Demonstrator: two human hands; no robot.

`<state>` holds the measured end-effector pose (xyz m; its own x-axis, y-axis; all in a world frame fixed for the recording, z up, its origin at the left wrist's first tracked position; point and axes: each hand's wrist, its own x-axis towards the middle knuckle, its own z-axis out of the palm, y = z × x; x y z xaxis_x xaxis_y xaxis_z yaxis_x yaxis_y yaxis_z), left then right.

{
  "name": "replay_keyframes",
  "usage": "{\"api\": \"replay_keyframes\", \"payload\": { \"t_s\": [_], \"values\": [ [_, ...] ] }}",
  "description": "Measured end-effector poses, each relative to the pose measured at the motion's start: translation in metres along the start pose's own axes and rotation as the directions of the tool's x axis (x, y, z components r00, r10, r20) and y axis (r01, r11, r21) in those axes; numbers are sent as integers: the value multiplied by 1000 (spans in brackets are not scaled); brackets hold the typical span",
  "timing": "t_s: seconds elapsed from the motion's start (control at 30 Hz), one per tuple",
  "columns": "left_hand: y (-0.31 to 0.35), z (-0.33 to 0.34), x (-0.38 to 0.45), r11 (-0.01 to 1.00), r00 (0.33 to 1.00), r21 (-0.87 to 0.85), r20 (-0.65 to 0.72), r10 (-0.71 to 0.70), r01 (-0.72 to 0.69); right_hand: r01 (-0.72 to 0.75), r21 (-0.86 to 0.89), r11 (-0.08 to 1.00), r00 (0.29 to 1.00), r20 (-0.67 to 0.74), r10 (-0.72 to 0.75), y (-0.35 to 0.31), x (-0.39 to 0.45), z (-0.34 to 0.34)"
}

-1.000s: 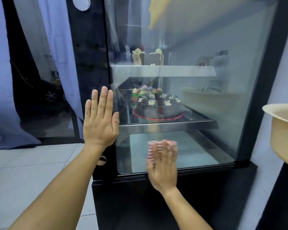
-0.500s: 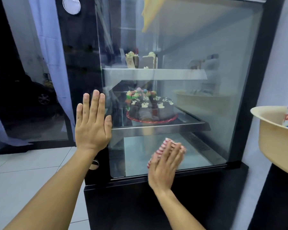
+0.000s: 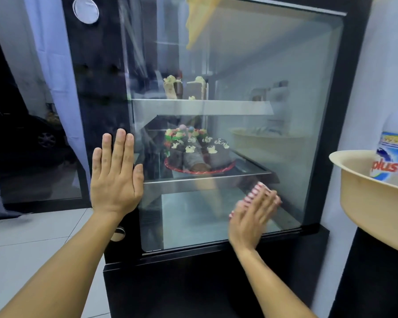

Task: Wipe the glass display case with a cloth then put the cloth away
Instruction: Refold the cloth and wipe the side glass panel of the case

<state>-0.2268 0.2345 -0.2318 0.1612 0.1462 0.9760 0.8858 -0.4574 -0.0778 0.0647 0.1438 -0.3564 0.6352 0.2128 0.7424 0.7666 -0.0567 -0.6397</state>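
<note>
A black-framed glass display case (image 3: 285, 88) fills the middle of the view. My left hand (image 3: 115, 177) lies flat with straight fingers on the case's left front corner. My right hand (image 3: 253, 214) presses a pink-and-white striped cloth (image 3: 259, 189) against the lower right part of the glass with straight fingers. Only the cloth's upper edge shows past my fingertips; the rest is hidden under the hand.
Inside the case a decorated chocolate cake (image 3: 198, 152) sits on the middle shelf and cake slices (image 3: 184, 88) on the upper one. A beige plastic basin (image 3: 363, 203) holding a white bottle (image 3: 395, 148) stands at the right. Blue curtain (image 3: 53, 65) and white tiled floor (image 3: 32, 237) lie left.
My right hand has slid the cloth to the right and slightly up across the lower glass. The left hand stays on the corner. The view shifted, bringing the basin and bottle further in.
</note>
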Motion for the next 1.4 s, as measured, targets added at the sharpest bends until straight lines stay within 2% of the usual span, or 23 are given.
{"api": "replay_keyframes", "payload": {
  "t_s": [0.07, 0.1, 0.13, 0.17, 0.2, 0.23, 0.27, 0.33, 0.37, 0.43, 0.5, 0.57, 0.63, 0.7, 0.77, 0.83, 0.93, 1.0, 1.13, 1.2, 1.27, 1.33, 1.4],
  "values": [
    [0, 1, 0, 1000, 1000, 2, -6, 5, -5, 479, -63, 875, 877, 78, -475, -19, 22, 1],
    [1, 1, -1, 1000, 1000, 6, -5, 7, -7, 610, -87, 787, 792, 76, -606, -24, 45, -4],
    [1, 1, 0, 1000, 1000, 8, -5, 6, -6, 649, -118, 751, 760, 54, -648, -20, 69, -9],
    [1, 1, 1, 1000, 1000, 9, -2, 4, -4, 599, -144, 787, 797, 20, -603, -11, 88, -15],
    [1, 0, 0, 1000, 1000, 9, 2, 1, -1, 466, -151, 872, 879, -37, -476, 4, 100, -19],
    [1, 0, 0, 1000, 1000, 8, 3, 2, -2, 247, -106, 963, 961, -103, -258, 22, 107, -25],
    [1, 0, -1, 1000, 1000, 10, 5, 2, -2, -26, 3, 1000, 988, -153, 26, 36, 107, -29],
    [1, 0, -1, 1000, 1000, 10, 7, -6, 6, -475, 234, 849, 851, -125, 510, 42, 88, -30],
    [2, 0, 0, 1000, 1000, 8, 6, -9, 9, -546, 260, 797, 808, -89, 583, 34, 76, -27],
    [2, -1, 0, 1000, 1000, -1, 8, -11, 11, -399, 153, 904, 903, -104, 416, 13, 50, -19],
    [2, -1, 0, 1000, 1000, -3, 6, -9, 9, 59, 2, 998, 997, -45, -59, -1, 49, -16],
    [2, -1, 0, 1000, 1000, -3, 3, -5, 5, 436, -87, 896, 899, 7, -437, -3, 87, -21],
    [2, -1, 0, 1000, 1000, 2, 8, -6, 6, 466, -136, 874, 881, -26, -473, 7, 135, -34],
    [2, -1, -1, 1000, 1000, -2, 12, -9, 9, 205, -73, 976, 969, -128, -213, 19, 166, -56],
    [2, -1, -2, 1000, 1000, -4, 11, -12, 12, -107, 124, 986, 975, -183, 128, 27, 173, -78],
    [2, 1, -2, 1000, 1000, -8, 1, -12, 12, -372, 283, 884, 898, -129, 420, 45, 166, -82],
    [2, 1, -2, 1000, 1000, -19, 2, -16, 16, -624, 342, 702, 704, -143, 695, 71, 127, -68],
    [3, 1, -2, 1000, 1000, -23, 0, -19, 19, -739, 360, 570, 584, -82, 808, 69, 99, -51],
    [2, 1, -2, 1000, 1000, -17, 2, -18, 18, -807, 356, 471, 481, -64, 874, 54, 113, -41],
    [3, 2, -1, 1000, 1000, -15, -5, -17, 17, -746, 315, 587, 586, -108, 803, 43, 141, -48],
    [3, 3, -2, 1000, 1000, -12, -7, -17, 17, -569, 248, 784, 777, -152, 611, 22, 155, -47],
    [2, 3, -2, 1000, 1000, -13, -5, -17, 17, -268, 151, 951, 938, -183, 293, -5, 131, -33],
    [1, 4, -2, 1000, 1000, -15, -3, -16, 16, 112, -6, 994, 988, -111, -112, -10, 70, -10]
  ]
}}
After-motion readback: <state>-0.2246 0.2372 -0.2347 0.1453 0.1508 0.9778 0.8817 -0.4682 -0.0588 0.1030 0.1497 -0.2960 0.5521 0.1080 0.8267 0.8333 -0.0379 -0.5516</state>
